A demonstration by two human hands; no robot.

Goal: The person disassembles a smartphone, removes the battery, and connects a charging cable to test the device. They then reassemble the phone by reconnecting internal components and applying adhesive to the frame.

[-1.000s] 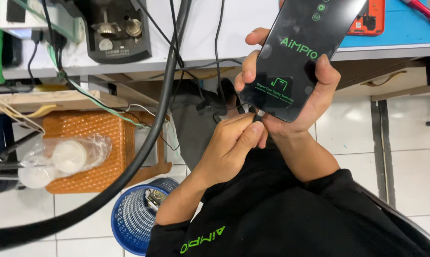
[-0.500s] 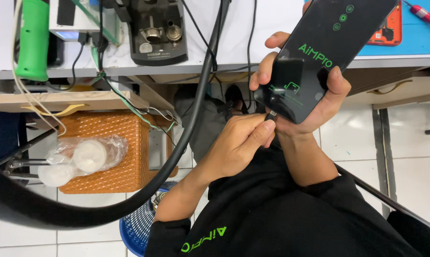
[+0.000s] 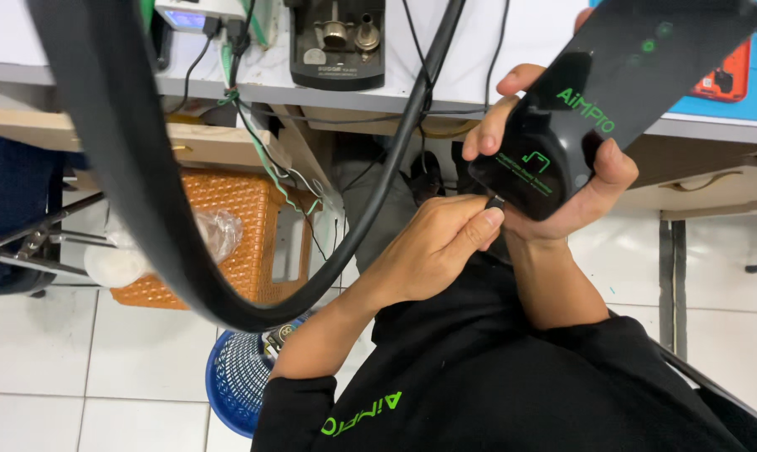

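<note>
My right hand [image 3: 572, 209] holds a glossy black slab-shaped device [image 3: 638, 84] with green markings, tilted up toward the desk edge. Its fingers wrap the left side and the thumb lies on the right side. My left hand [image 3: 428, 251] pinches a small black plug [image 3: 495, 202] against the device's lower end. Whether the plug sits in a port is hidden by my fingers. Both forearms come out of black sleeves with green lettering.
A thick black cable [image 3: 144, 192] loops across the left of the view. Under the white desk [image 3: 244, 79] stand an orange basket [image 3: 244, 226] and a blue mesh basket [image 3: 236, 381]. A dark machine [image 3: 336, 46] and an orange item [image 3: 726, 79] sit on the desk.
The view has shifted and the device and hands fill more of it. My left hand stays pinched at the device's lower end and my right hand keeps its hold.
</note>
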